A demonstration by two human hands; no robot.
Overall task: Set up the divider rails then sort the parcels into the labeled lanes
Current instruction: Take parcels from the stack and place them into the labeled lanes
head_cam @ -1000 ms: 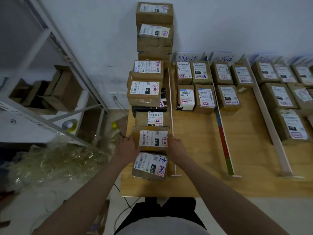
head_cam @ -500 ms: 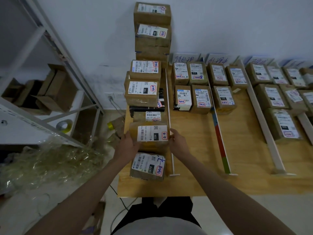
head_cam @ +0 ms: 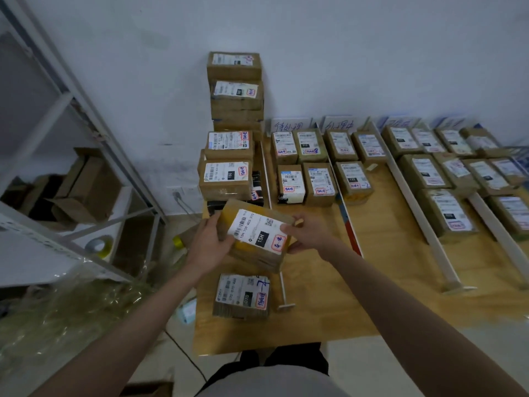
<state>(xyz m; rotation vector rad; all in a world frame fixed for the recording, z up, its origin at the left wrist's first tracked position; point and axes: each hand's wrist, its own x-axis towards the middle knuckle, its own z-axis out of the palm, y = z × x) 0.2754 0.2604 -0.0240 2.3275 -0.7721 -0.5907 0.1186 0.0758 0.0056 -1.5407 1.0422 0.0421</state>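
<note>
A brown parcel (head_cam: 257,236) with a white "15H" label hangs tilted above the wooden table's (head_cam: 329,305) left side. My left hand (head_cam: 210,242) grips its left side and my right hand (head_cam: 307,234) grips its right side. Below it another labelled parcel (head_cam: 242,296) lies near the table's front edge. A tall stack of parcels (head_cam: 233,116) rises at the back left. White divider rails (head_cam: 423,224) run front to back and split the table into lanes. Sorted parcels (head_cam: 310,167) fill the lanes' far ends under handwritten lane labels (head_cam: 289,126).
A metal shelving frame (head_cam: 86,156) with cardboard boxes and a tape roll (head_cam: 98,245) stands to the left. Crumpled clear plastic (head_cam: 71,310) lies on the floor beside the table. A colour-striped rail (head_cam: 350,230) lies between two lanes.
Both hands lifted the 15H parcel off the left pile and tilted it toward the right. The camera view shifted left.
</note>
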